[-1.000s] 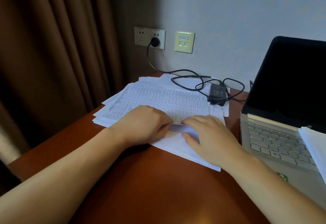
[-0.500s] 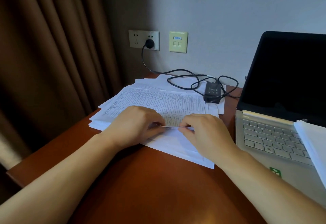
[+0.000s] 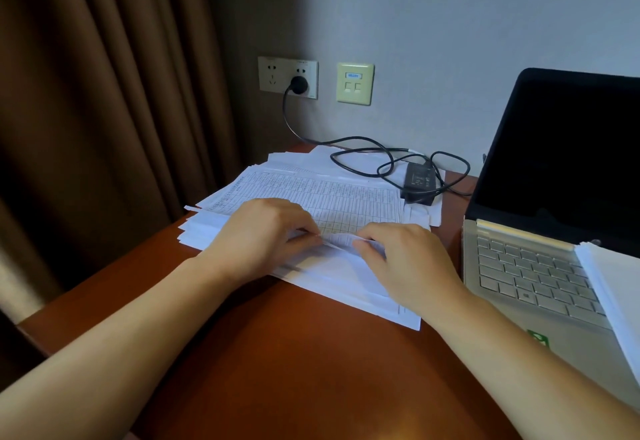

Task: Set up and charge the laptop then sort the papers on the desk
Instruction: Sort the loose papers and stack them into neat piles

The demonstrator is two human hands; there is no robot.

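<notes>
**Peeling a sheet off the pile**

The papers (image 3: pixel 332 197) lie in a loose, fanned heap on the desk (image 3: pixel 277 353), left of the laptop (image 3: pixel 519 266) and reaching back towards the wall. Both hands work its near edge: the left hand (image 3: pixel 266 232) and right hand (image 3: pixel 405 259) each pinch the top sheet (image 3: pixel 341 240) with curled fingertips, lifting it slightly.

To my eye, the trick is to roll just one leaf free with the thumbs, then lift it level so the heap beneath does not slide. The far sheets are pinned under the charger brick (image 3: pixel 419 181), so pulling nearward looks safer.

Counting: two hands, one laptop standing open with a dark screen, one brick, one cable (image 3: pixel 360 159) plugged into the wall socket (image 3: pixel 273 74), and two paper piles, the second pile (image 3: pixel 616 287) lying on the laptop's right side. The sheets themselves are too many to count.
</notes>
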